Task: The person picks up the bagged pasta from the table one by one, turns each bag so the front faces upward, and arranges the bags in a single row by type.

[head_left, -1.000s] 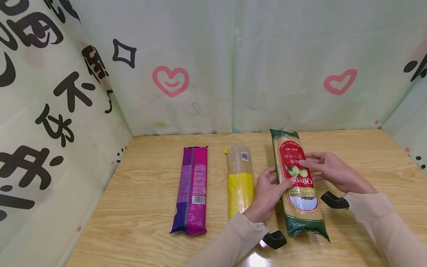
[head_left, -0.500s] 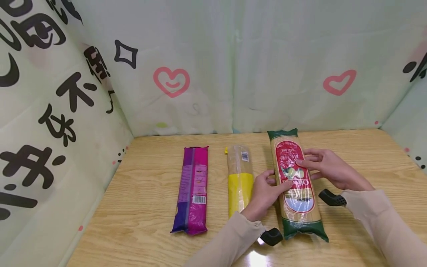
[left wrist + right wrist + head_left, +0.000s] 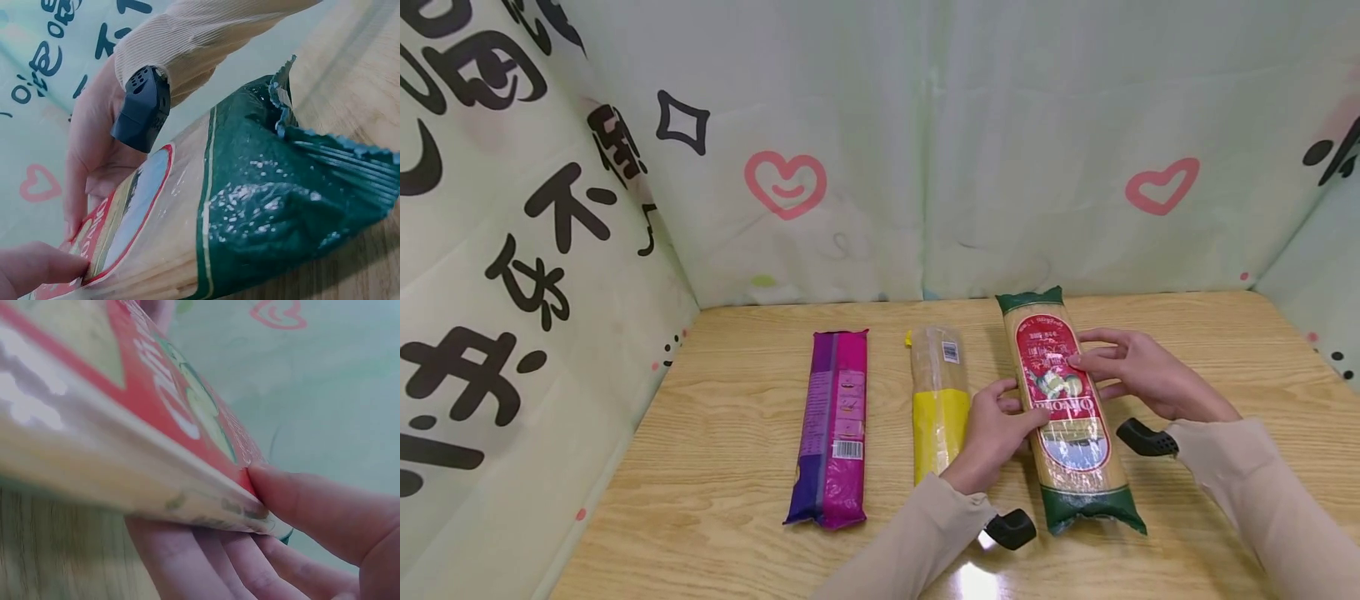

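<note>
A pack of spaghetti [image 3: 1063, 387] with green ends and a red label is held at its two long edges, tilted slightly in the head view. My left hand [image 3: 997, 435] grips the left edge, thumb on the label. On the right edge my right hand [image 3: 1153, 381] has its thumb on top, and the right wrist view shows its fingers [image 3: 181, 562] under the pack. One green end of the spaghetti pack [image 3: 262, 194] fills much of the left wrist view, raised off the wood at that side.
Just left of my left hand lies a yellow and clear pack [image 3: 940, 417], partly covered by that hand. Farther left is a purple and pink pack [image 3: 838, 429] with a barcode. The wooden table [image 3: 715, 467] ends at a printed cloth backdrop [image 3: 880, 167].
The spaghetti pack has shifted slightly left at its far end and rolled a little, while its near end tipped rightward. Both hands keep hold of it. The other packs stay put.
</note>
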The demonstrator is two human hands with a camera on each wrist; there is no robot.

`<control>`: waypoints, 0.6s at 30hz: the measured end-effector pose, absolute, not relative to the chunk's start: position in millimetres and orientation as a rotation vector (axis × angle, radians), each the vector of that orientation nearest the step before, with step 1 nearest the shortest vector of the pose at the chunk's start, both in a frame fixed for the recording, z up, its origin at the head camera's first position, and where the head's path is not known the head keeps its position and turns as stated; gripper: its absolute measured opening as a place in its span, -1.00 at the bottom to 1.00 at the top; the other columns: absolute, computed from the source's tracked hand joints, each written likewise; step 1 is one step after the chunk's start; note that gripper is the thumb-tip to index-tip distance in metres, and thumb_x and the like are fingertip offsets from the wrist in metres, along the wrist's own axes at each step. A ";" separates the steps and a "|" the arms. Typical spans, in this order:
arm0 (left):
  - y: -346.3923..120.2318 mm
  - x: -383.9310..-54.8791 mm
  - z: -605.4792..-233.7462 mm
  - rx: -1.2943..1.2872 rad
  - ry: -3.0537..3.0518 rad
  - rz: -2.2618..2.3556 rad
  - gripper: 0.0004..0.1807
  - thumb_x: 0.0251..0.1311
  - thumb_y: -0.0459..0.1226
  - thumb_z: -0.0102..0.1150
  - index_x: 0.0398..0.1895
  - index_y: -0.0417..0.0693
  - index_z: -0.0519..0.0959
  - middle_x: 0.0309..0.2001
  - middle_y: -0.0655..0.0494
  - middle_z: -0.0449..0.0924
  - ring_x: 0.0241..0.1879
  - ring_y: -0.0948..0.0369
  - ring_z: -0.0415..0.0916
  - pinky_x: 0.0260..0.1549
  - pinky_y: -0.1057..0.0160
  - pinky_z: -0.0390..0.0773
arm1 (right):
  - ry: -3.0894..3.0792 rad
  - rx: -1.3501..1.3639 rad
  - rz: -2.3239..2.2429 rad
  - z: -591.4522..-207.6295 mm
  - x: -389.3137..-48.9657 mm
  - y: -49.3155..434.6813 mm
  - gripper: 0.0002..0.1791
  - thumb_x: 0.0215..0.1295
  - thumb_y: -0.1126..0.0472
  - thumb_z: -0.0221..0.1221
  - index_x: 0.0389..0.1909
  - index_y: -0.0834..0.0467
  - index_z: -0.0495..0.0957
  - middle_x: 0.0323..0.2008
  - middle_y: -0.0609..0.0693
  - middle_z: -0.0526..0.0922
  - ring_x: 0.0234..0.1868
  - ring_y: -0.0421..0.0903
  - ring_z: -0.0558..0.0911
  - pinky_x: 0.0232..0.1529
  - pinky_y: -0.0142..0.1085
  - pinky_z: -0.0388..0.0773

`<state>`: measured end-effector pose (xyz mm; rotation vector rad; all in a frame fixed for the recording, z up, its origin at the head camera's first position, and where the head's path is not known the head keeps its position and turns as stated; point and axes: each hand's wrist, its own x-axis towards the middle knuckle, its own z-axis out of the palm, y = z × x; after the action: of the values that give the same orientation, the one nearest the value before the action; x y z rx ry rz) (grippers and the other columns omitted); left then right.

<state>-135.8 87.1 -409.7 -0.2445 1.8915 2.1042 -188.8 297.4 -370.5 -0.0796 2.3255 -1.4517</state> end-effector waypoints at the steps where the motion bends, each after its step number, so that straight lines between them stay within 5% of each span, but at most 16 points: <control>1: 87.3 -136.3 -409.6 -0.243 1.887 2.108 -0.46 0.09 -0.35 0.41 0.18 -0.09 0.49 -0.29 0.08 0.66 -0.35 0.14 0.64 -0.30 0.08 0.72 | 2.325 -0.080 -1.448 -371.1 -189.5 297.8 -0.16 0.45 0.00 0.13 0.48 0.40 -0.02 0.12 0.34 0.60 -0.08 -0.05 0.70 -0.15 -0.18 0.71; 18: 93.0 -138.2 -413.3 -0.179 2.078 1.945 -0.41 0.06 -0.42 0.39 0.21 -0.08 0.47 -0.20 0.07 0.59 -0.26 0.18 0.56 -0.13 0.06 0.69 | 2.297 -0.069 -1.412 -389.7 -198.6 303.2 -0.19 0.47 0.07 0.11 0.47 0.44 -0.05 0.18 0.44 0.49 -0.09 -0.04 0.69 -0.13 -0.16 0.71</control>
<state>-138.2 93.0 -413.3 -0.1791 2.0777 1.9449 -198.6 303.2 -389.7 -0.0687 2.2972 -1.4117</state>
